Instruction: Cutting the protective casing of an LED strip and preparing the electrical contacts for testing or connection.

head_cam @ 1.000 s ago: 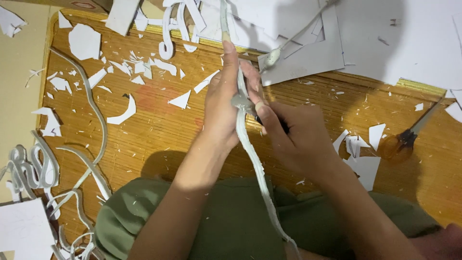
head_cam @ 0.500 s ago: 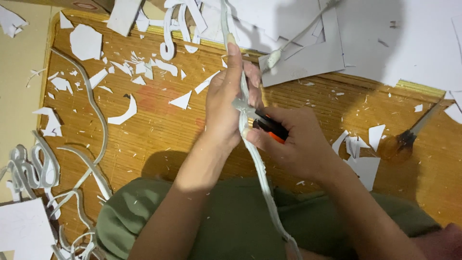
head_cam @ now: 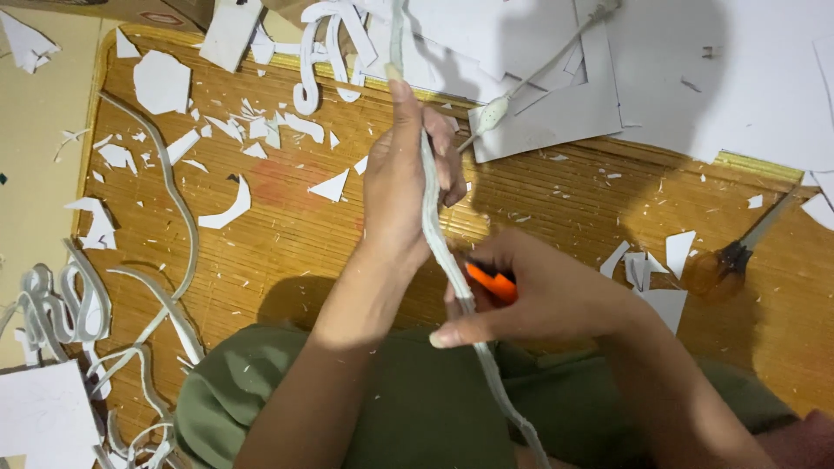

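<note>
since half a second ago: right hand (head_cam: 556,300) slid down the long white foam strip (head_cam: 439,239) toward the near edge of the bamboo mat (head_cam: 287,252), orange-handled cutter (head_cam: 491,282) now lower on the strip; left hand (head_cam: 404,178) stretched taller, index finger pointing toward the far edge. mat, scraps and tools lying as before.

largest first: one brown bamboo mat, carrying nearly everything, pale floor showing past its left edge. several large white sheets (head_cam: 721,78) overlapping the far right corner, exact count not clear. one olive green trouser lap (head_cam: 391,408) over the near edge. one long strip running from the far edge between both hands down across the lap. two hands: left closed around the strip's upper part, fingers wrapped, index extended along it; right closed on the cutter, thumb pressed against the strip just below the left hand. looped white offcut strips (head_cam: 61,304) heaped at the left edge, count unclear. one curved grey strip (head_cam: 174,208) snaking down the left side. one screwdriver with amber handle (head_cam: 725,269) near the right edge, well apart from the hands. many small white scraps (head_cam: 330,187) scattered mid-mat, too many to count. one cardboard box edge with a small reddish label (head_cam: 156,16) at the far left corner, print too small to tell.
</note>
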